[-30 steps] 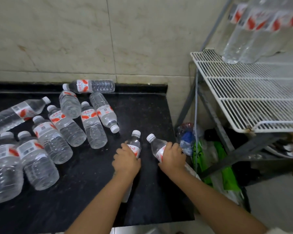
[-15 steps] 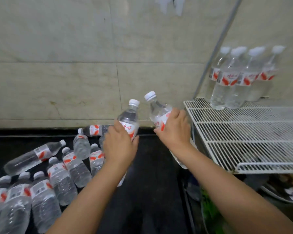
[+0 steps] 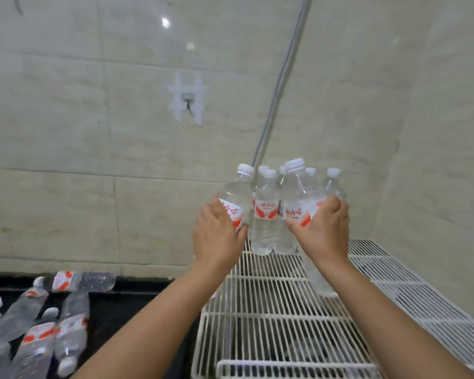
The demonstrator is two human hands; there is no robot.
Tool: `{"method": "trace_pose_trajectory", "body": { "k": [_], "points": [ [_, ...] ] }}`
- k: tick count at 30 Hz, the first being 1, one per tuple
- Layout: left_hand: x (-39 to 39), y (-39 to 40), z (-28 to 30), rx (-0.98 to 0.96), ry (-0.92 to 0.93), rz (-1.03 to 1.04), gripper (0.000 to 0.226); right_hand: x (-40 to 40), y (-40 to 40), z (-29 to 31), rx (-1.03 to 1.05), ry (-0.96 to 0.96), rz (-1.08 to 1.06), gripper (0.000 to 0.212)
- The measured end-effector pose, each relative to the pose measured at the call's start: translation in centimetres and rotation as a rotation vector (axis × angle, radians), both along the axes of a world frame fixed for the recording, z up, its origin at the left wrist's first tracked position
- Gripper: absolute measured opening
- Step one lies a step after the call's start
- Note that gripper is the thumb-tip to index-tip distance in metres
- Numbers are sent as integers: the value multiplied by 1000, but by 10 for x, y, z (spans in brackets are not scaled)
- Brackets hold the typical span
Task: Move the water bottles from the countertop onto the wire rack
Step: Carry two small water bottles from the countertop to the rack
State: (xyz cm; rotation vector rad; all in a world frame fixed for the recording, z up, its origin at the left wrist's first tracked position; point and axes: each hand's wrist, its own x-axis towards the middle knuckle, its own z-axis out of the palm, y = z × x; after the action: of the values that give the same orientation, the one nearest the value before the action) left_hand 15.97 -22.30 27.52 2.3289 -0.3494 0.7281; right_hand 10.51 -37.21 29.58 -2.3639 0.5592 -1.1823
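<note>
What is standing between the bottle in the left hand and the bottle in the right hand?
In the head view, an upright bottle already on the wire rack stands between them.

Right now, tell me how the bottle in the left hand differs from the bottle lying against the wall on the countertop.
The bottle in the left hand is upright and lifted over the wire rack, gripped by the left hand; the bottle by the wall lies flat on the black countertop, untouched. The held one's cap points up; the lying one's points left. Both are clear, white-capped, with red and white labels.
</note>
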Motion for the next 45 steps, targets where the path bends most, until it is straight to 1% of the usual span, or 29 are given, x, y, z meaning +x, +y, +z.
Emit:
{"method": "trace_pose_trajectory", "body": {
  "k": [6, 10, 13, 19, 22, 27, 30, 33, 36, 38, 40, 43, 45],
  "points": [
    [-1, -112, -8, -88, 10, -49, 77, -3, -103, -8, 70, -17, 42, 71],
    [6, -169, -19, -74, -60, -74, 81, 7, -149, -17, 89, 5, 55, 76],
    [15, -207, -23, -113, -89, -94, 82, 17, -179, -24, 115, 5, 43, 76],
    [38, -264, -30, -192, 1, -63, 88, 34, -209, -35, 112, 22, 64, 77],
    [48, -283, -36, -210, 41, -40, 88, 42, -223, -44, 107, 5, 120, 75],
    [61, -297, -46, -282, 42, -41, 83, 57, -238, -54, 138, -3, 177, 73],
    [68, -300, -49, -275, 78, -49, 84, 66, -245, -53, 180, -32, 218, 70],
    [69, -298, -48, -278, 90, -59, 84, 73, -248, -53, 194, -44, 267, 73],
    [64, -298, -45, -200, -55, -62, 90, 81, -247, -53, 199, -55, 280, 66],
    [64, -293, -44, -95, -79, -107, 93, 86, -247, -49, 234, -61, 286, 62],
    [70, -282, -46, -17, -102, -117, 89, 91, -249, -43, 298, -61, 326, 63],
    [74, -259, -44, 129, -157, -152, 74, 96, -248, -36, 362, -51, 441, 67],
    [73, -244, -46, 246, -147, -172, 75, 98, -240, -36, 379, -45, 525, 73]
  ]
}}
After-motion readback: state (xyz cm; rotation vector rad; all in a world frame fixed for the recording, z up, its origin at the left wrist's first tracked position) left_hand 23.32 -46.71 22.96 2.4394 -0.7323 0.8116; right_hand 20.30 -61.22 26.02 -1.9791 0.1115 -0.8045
